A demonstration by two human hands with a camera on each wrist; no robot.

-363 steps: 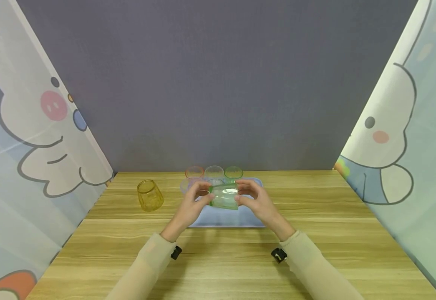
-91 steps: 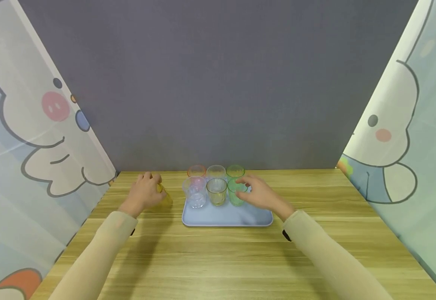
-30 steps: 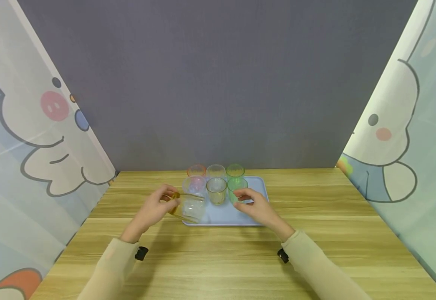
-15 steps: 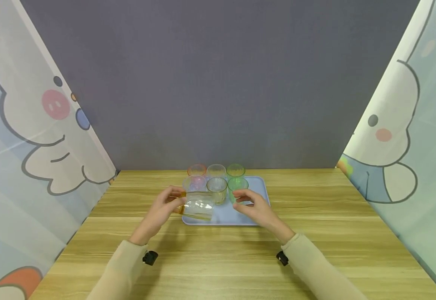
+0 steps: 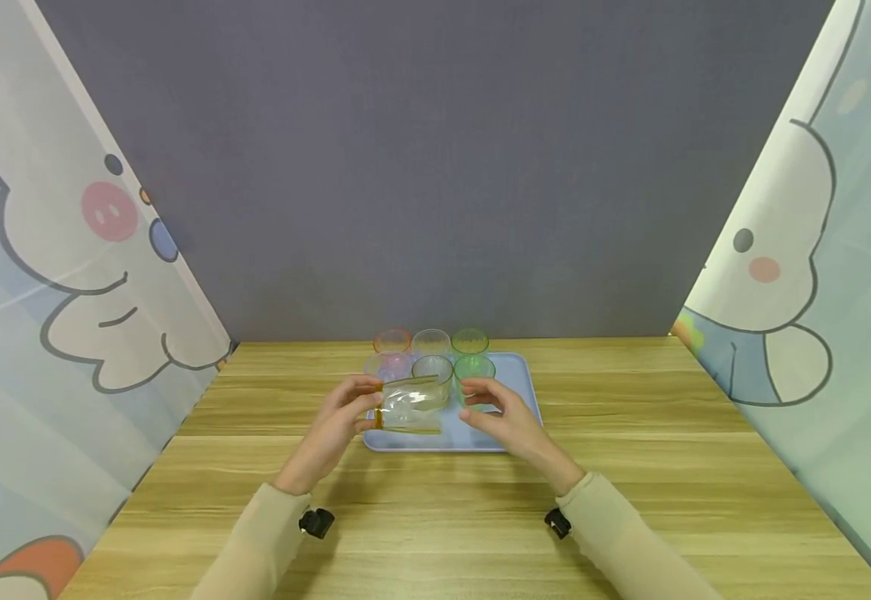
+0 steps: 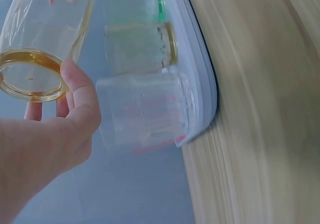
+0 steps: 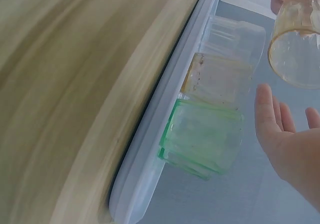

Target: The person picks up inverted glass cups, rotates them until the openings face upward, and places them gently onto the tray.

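Note:
My left hand (image 5: 333, 427) grips an amber-based glass (image 5: 411, 407) by its base, in the air above the tray's front left part. The glass lies on its side, its mouth facing right. In the left wrist view the thumb and fingers of the left hand (image 6: 60, 139) pinch the thick amber base of the glass (image 6: 47, 29). My right hand (image 5: 506, 423) hovers at the tray's right side, fingers bent and parted, holding nothing. The right wrist view has the right hand (image 7: 292, 144) apart from the glass mouth (image 7: 295, 49).
A pale blue tray (image 5: 519, 382) carries two rows of glasses. Its front row has a green glass (image 5: 474, 368), a faintly yellow glass (image 5: 432, 367) and a clear one (image 6: 142, 109). Behind stand a red-rimmed glass (image 5: 392, 340), a clear glass (image 5: 431, 340) and a green-rimmed glass (image 5: 469, 338). A grey panel (image 5: 435, 208) rises behind.
A green glass held in both hands earlier now stands on the tray. My left hand has lifted the amber glass from the table's left, turned it sideways and carried it right.

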